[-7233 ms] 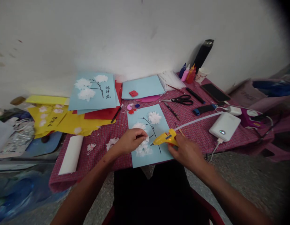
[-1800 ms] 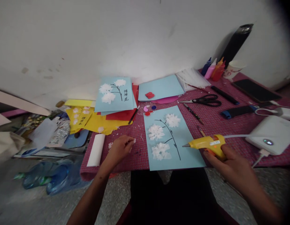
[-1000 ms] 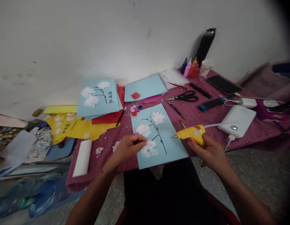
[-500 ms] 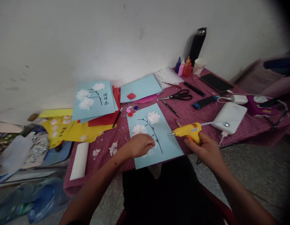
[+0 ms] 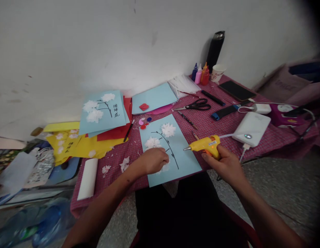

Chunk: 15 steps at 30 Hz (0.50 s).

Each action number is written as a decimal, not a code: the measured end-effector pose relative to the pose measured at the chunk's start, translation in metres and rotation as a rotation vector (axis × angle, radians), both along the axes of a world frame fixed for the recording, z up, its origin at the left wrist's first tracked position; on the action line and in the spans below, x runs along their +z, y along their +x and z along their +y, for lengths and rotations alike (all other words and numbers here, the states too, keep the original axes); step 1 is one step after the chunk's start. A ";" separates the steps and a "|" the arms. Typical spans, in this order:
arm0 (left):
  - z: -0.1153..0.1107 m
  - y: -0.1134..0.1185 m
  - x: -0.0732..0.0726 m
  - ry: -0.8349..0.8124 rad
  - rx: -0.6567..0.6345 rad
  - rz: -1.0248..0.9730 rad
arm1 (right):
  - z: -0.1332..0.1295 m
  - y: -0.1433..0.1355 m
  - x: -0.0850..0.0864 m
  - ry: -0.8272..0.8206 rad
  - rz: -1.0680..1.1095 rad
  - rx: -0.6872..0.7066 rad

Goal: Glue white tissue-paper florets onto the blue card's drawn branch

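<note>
A light blue sheet (image 5: 187, 158) lies at the table's front edge, with a drawn dark branch and white paper flowers (image 5: 168, 130) on it. Over its lower left part is my left hand (image 5: 155, 161), fingers closed and pressed down by a white flower; whatever they pinch is hidden. My right hand (image 5: 227, 163) grips a yellow glue gun (image 5: 208, 145), its nozzle pointing left above the sheet's right edge.
Scissors (image 5: 198, 104), a white power bank (image 5: 251, 129), a phone (image 5: 237, 90) and small paint bottles (image 5: 205, 75) lie or stand right and behind. A finished blue card (image 5: 103, 113), yellow paper (image 5: 85, 146) and a white roll (image 5: 88, 179) are left.
The whole view has shifted slightly. Both hands hold almost the same places over and beside the sheet, and the glue gun is still in my right hand.
</note>
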State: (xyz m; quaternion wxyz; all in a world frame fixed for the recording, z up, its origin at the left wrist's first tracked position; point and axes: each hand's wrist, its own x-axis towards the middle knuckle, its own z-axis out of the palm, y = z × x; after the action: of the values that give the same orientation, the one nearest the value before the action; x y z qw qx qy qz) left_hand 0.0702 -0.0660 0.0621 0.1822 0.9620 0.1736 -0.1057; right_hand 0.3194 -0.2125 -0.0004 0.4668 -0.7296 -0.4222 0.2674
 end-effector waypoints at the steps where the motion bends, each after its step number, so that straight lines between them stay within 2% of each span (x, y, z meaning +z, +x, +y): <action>1: -0.001 0.000 0.001 0.005 -0.004 0.003 | 0.000 0.000 0.000 -0.003 -0.006 0.000; 15: -0.007 -0.006 0.004 0.058 0.043 0.066 | 0.000 0.000 -0.001 -0.005 0.007 0.019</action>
State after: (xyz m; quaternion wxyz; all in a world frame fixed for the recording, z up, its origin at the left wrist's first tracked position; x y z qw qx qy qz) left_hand 0.0642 -0.0734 0.0662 0.1504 0.9590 0.2031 -0.1284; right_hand 0.3195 -0.2125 -0.0013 0.4640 -0.7256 -0.4268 0.2756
